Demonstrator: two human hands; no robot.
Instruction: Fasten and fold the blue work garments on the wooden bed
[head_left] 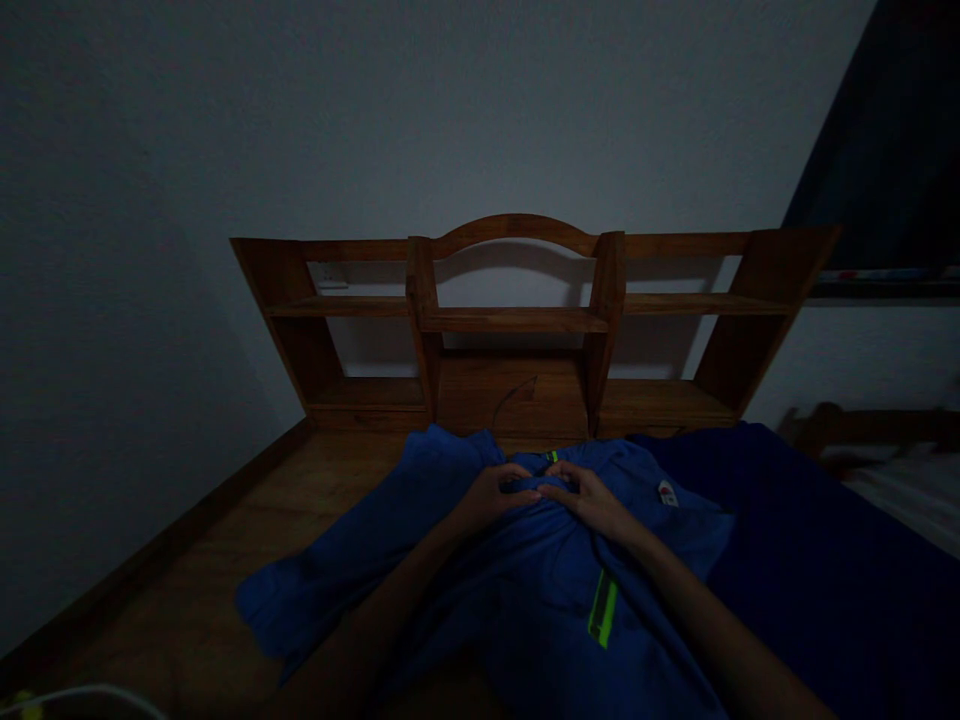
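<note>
Left hand [491,492]: fingers curled, pinching collar area of blue fabric shirt with neon-green stripes [540,590].
Right hand [592,497]: pinching same spot, fingertips meeting left's.
Shirt: spread on brown wooden counter [247,530], before wooden shelf unit [517,320].
Right side: dark navy cloth [810,540].

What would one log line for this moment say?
left hand: pinches blue garment at top edge | right hand: pinches beside it | under: wooden top | behind: wooden shelf
</note>
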